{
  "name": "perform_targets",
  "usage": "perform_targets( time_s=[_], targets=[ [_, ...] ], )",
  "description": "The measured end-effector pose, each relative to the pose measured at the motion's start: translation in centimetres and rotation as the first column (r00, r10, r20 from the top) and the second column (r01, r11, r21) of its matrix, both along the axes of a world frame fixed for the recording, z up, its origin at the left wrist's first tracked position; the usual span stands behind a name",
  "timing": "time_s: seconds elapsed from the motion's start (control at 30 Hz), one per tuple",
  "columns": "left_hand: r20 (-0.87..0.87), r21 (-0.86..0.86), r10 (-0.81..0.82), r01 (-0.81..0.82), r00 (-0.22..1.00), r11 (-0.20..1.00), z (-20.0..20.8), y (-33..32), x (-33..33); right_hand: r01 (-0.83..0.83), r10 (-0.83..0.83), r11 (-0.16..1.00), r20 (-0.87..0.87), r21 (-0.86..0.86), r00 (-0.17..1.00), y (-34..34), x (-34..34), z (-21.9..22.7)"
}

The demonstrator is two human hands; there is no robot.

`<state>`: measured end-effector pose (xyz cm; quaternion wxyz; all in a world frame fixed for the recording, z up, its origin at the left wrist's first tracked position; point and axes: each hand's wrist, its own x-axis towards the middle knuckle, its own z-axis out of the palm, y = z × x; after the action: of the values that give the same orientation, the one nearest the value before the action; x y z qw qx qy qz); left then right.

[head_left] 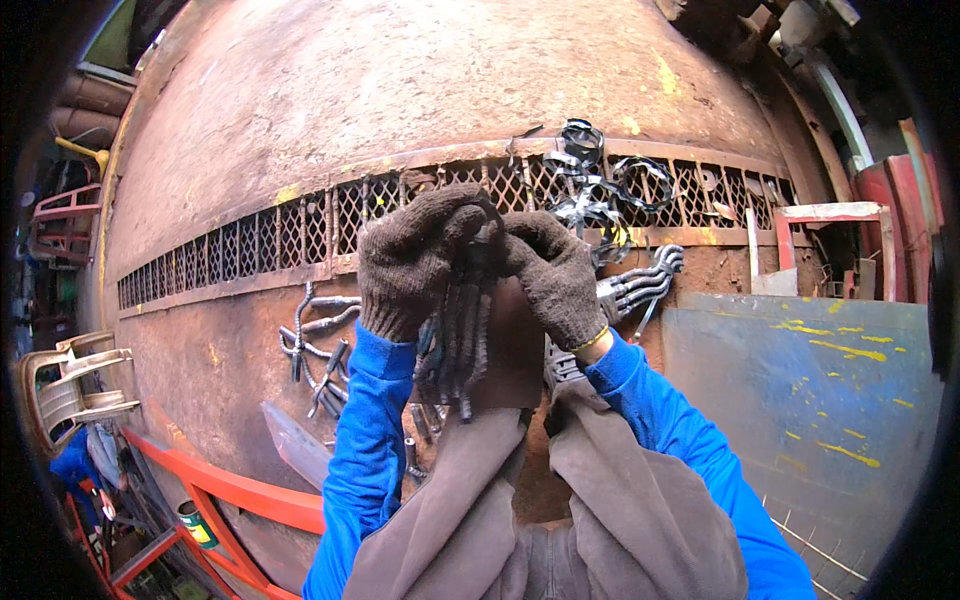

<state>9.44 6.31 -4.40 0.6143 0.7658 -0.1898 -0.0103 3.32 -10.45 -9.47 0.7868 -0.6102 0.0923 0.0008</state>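
Note:
In front of my knees hangs a bundle of dark, ribbed metal rods [462, 340], its lower ends over my lap. My left hand [420, 255], in a brown knit glove, is closed around the upper end of the bundle. My right hand [558, 270], gloved alike, has its fingers pinched together at the same upper end, close against the left. The gloves hide what exactly lies between the fingertips there. A similar bundle of bent grey rods [645, 282] rests on the ground past my right hand. Loose bent rods [318, 350] lie left of my left forearm.
Tangled black strapping [590, 190] lies on the mesh grating [230, 245] ahead. At right is a grey metal sheet [810, 390] with yellow marks, below a red-and-white frame [835, 213]. Lower left are an orange-red beam [250, 492], a can [197, 524], a plastic chair [80, 385] and another person [85, 470].

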Motion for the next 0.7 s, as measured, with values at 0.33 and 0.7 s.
perform_targets(
  time_s=[0.33, 0.7],
  targets=[
    [-0.147, -0.117, 0.114, -0.132, 0.983, 0.984, 0.5, -2.6, -1.7, 0.06, -0.057, 0.989, -0.023, 0.136, 0.998, 0.0, -0.8, -2.2],
    [-0.061, -0.023, 0.196, -0.198, 0.979, 0.98, 0.3, -4.1, -1.5, -0.011, 0.006, 0.969, 0.024, 0.247, 1.0, -0.2, -1.5, -2.7]
  ],
)
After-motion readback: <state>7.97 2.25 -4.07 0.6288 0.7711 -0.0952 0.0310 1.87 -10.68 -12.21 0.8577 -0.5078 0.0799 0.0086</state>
